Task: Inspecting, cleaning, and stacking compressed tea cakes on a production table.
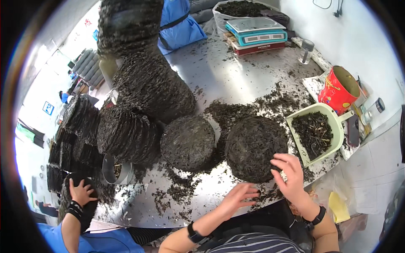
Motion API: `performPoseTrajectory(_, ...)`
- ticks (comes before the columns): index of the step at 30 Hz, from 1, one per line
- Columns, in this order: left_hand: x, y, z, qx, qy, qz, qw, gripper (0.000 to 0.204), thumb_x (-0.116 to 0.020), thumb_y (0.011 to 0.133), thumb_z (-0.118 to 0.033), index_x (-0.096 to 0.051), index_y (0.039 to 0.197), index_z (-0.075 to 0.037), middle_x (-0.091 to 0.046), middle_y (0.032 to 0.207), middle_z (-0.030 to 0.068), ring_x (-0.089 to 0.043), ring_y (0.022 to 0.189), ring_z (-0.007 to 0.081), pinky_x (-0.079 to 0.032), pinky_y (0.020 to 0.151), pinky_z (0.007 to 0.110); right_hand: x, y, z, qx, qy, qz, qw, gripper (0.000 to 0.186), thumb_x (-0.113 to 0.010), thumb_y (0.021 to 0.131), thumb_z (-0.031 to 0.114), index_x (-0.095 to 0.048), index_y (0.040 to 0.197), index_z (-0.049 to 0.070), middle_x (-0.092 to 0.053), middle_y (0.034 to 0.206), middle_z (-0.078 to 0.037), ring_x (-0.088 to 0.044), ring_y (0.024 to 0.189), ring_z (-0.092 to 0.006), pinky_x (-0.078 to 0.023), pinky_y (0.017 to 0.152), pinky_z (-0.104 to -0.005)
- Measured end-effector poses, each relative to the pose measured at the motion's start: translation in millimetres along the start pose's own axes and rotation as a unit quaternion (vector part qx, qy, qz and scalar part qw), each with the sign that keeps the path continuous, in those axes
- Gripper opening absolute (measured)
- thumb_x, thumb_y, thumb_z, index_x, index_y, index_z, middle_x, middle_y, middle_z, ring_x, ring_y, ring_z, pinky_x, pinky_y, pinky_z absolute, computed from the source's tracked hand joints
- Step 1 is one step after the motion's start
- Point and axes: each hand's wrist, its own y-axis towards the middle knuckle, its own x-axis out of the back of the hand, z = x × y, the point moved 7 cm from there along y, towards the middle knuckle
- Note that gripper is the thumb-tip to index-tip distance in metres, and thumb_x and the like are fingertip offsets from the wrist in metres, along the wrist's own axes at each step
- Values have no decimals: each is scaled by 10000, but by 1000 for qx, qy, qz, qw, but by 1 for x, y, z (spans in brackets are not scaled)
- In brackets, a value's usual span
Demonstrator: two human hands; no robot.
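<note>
A round, dark pressed cake [256, 143] of what looks like dried leaf lies on the worktop, with a flatter, similar cake [187, 143] to its left. My right hand [287, 177] is at the lower right edge of the darker cake, fingers spread and bent, fingertips on or just beside it. My left hand [240, 196] hovers low over loose dark crumbs [265, 194] just below that cake, fingers loosely curved, holding nothing that I can see. A pale green scoop [337, 141] holding loose leaf sits to the right.
Tall stacks of cakes [147, 84] fill the left, beside a metal ring [109, 170]. A co-worker's hand [80, 194] grips a cake at lower left. At the back are a scale [257, 36], a sack [221, 21] and a jar [306, 52]. A red tub [335, 88] stands right.
</note>
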Motion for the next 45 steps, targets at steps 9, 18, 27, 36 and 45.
performPoseTrajectory(9, 49, 59, -38, -203, 65, -120, 970, 1004, -572, 868, -490, 144, 1441, -82, -85, 1505, 171, -104, 1387, 253, -133, 1106, 376, -81, -54, -127, -484, 536, -56, 690, 640, -521, 917, 428, -342, 1385, 30, -343, 1437, -60, -313, 1311, -199, -198, 1093, -337)
performPoseTrajectory(18, 87, -78, -77, -438, 432, -363, 700, 354, -645, 779, -102, -476, 1088, -64, -297, 1385, 207, -228, 1336, 334, -172, 1088, 437, -35, -8, -18, -21, -61, 86, 994, 545, -587, 852, 216, -414, 1335, 31, -386, 1408, -131, -304, 1339, -300, -133, 1115, -477)
performPoseTrajectory(27, 243, -57, -153, -251, 0, -363, 897, 940, -747, 740, -390, -171, 1421, -91, -290, 1413, 121, -288, 1280, 248, -245, 1003, 361, -63, 0, -13, -22, -127, 138, 982, 508, -620, 814, 207, -467, 1274, 54, -420, 1371, -95, -336, 1310, -285, -115, 1113, -536)
performPoseTrajectory(36, 233, -38, -139, -145, 24, -292, 945, 947, -671, 737, -590, -235, 1419, -98, -316, 1404, 102, -351, 1230, 265, -245, 1019, 446, -67, -7, -16, -22, -135, 127, 982, 516, -613, 828, 213, -446, 1285, 44, -403, 1378, -109, -328, 1312, -300, -124, 1109, -535)
performPoseTrajectory(45, 188, -42, -132, -189, -95, -258, 943, 918, -668, 773, -471, -87, 1442, -231, -194, 1486, 90, -204, 1357, 303, -161, 1012, 644, -61, -7, -16, -16, -147, 140, 979, 535, -609, 837, 234, -418, 1303, 54, -388, 1387, -100, -309, 1324, -295, -103, 1106, -546)
